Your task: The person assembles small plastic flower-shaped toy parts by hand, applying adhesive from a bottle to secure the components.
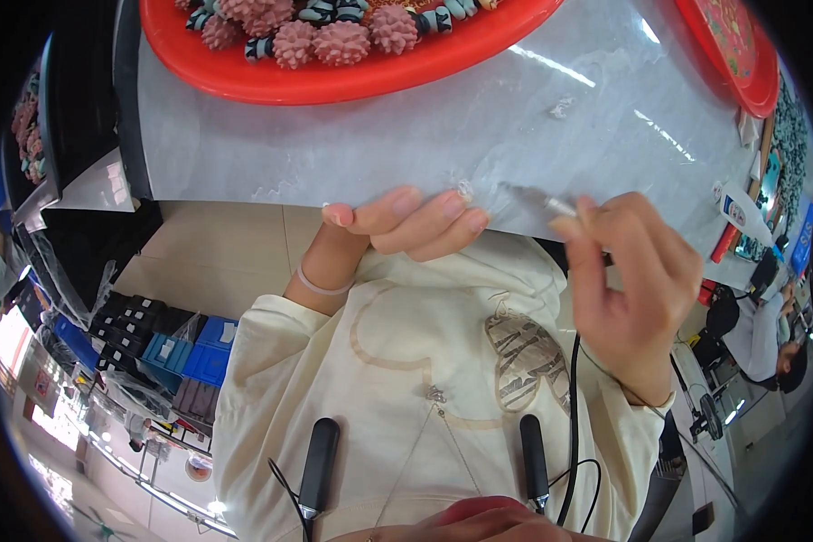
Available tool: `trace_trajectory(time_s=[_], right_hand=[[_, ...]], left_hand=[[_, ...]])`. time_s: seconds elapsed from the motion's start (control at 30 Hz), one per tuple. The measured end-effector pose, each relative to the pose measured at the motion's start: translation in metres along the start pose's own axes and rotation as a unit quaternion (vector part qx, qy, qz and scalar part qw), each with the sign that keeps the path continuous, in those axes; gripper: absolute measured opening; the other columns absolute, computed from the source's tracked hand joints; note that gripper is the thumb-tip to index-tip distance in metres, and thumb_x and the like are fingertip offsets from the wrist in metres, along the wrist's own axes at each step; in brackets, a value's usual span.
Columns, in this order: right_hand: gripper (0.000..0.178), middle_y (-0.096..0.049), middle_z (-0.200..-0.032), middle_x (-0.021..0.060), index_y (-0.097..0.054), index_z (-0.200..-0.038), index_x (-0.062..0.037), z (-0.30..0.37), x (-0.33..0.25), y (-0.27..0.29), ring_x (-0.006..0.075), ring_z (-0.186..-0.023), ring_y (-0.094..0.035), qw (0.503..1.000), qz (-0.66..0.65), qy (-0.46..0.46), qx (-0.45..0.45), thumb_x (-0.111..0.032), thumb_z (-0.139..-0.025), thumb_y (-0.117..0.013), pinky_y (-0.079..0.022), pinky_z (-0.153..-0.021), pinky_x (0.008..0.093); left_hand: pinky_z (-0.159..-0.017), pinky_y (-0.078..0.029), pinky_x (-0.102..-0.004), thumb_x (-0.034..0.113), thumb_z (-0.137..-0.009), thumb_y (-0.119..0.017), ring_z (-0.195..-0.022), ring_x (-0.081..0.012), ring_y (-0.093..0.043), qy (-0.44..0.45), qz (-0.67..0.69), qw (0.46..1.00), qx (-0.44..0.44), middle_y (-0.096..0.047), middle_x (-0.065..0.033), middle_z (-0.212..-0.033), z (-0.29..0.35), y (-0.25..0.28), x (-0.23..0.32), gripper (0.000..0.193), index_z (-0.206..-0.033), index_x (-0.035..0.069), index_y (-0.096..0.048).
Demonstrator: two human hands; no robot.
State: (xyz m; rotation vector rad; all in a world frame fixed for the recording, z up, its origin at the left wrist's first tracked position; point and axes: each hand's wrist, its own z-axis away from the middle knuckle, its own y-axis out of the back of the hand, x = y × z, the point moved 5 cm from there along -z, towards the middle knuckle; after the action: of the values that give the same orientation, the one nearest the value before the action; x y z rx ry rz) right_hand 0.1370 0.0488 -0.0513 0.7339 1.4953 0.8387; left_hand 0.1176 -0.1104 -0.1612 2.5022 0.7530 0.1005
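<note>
My right hand pinches a thin, light-handled brush between thumb and fingers. Its dark, slightly blurred tip points left, just above the table. My left hand rests at the table's near edge with its fingers stretched out side by side, and I see nothing held in it. Beside its fingertips is a small whitish blob; I cannot tell whether it lies on the table or sticks to a finger. Beyond both hands, a red tray bears pink, knobbly flower-like pieces and blue-and-black striped pieces.
The grey table has dried whitish smears. A second red tray stands at the far right, with a white bottle nearer me. Blue bins are stacked at lower left. A black cable hangs by my right arm. Another person sits at right.
</note>
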Motion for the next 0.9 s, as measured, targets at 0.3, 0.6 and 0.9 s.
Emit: trace_trajectory(time_s=[0.3,0.6,0.9], right_hand=[[0.025,-0.054,-0.065,0.0081,-0.062,-0.081,0.0036,0.019,-0.013,0.006,0.0166,-0.046,-0.046,0.978,0.048,0.127,0.159,-0.006,-0.062,-0.075,-0.032,-0.039,0.0243],[0.032,-0.055,-0.071,0.0092,-0.063,-0.085,0.0034,0.032,-0.042,0.001,0.0192,-0.052,-0.049,0.958,0.057,0.236,0.15,-0.003,-0.058,-0.078,-0.036,-0.044,0.027],[0.015,-0.053,-0.061,0.0067,-0.057,-0.066,-0.0009,0.044,-0.042,-0.01,0.0132,-0.045,-0.043,0.932,0.066,0.282,0.217,-0.005,-0.062,-0.071,-0.027,-0.041,0.0225]], left_hand=[[-0.095,-0.032,-0.0374,0.038,-0.083,-0.056,-0.086,-0.0167,-0.056,0.134,0.259,0.954,-0.068,-0.059,0.0008,-0.098,-0.019,0.034,-0.021,0.023,-0.097,0.019,-0.059],[-0.054,-0.041,-0.0274,0.032,-0.066,-0.075,-0.061,-0.0209,-0.057,0.228,0.351,0.883,-0.21,-0.062,-0.0043,-0.071,-0.08,0.052,-0.022,0.033,-0.079,0.004,-0.064],[-0.049,-0.036,-0.0238,0.012,-0.072,-0.07,-0.055,-0.0129,-0.052,0.411,0.462,0.733,-0.282,-0.06,-0.006,-0.065,-0.065,0.064,-0.011,0.013,-0.071,0.001,-0.064]])
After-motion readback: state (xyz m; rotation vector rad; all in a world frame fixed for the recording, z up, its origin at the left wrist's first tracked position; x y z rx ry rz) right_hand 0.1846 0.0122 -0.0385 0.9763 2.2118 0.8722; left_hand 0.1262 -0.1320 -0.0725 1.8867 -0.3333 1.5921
